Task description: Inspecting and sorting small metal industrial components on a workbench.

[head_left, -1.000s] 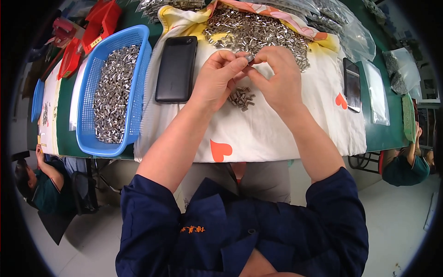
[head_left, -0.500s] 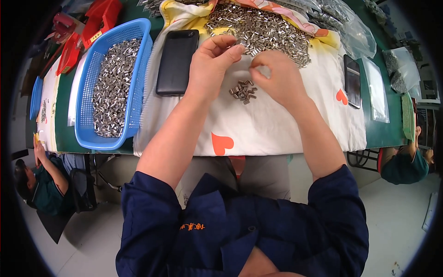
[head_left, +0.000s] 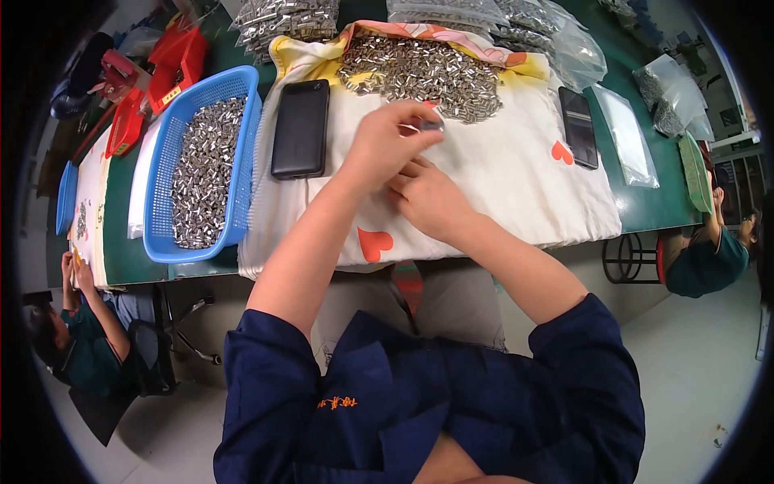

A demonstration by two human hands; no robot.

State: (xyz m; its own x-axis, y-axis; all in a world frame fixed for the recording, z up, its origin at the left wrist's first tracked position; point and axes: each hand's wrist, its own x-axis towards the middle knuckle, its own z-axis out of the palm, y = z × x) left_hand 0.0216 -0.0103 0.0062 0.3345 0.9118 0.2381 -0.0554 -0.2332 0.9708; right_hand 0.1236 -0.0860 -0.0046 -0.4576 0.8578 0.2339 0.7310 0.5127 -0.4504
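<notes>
My left hand (head_left: 385, 147) is raised over the white cloth (head_left: 516, 194), thumb and fingers closed around a small shiny grey metal piece (head_left: 433, 126) whose exact kind is unclear. Just below it, my right hand (head_left: 431, 200) rests low on the cloth with curled fingers, its fingertips partly hidden by my left hand. The small group of metal sleeves that lay here cannot be seen now. Beyond both hands, a large heap of short silver metal sleeves (head_left: 435, 77) spreads over the cloth's far end.
A blue basket (head_left: 153, 202) of metal sleeves stands at left, beside a black phone-like device (head_left: 300, 129). Another phone (head_left: 578, 129) and a clear plastic bag (head_left: 625, 137) lie at right. Filled bags (head_left: 286, 24) line the back. Co-workers sit at both sides.
My right hand has moved down and left onto the spot of the small group of sleeves. My left hand has shifted nearer to me, and the whole view has shifted slightly.
</notes>
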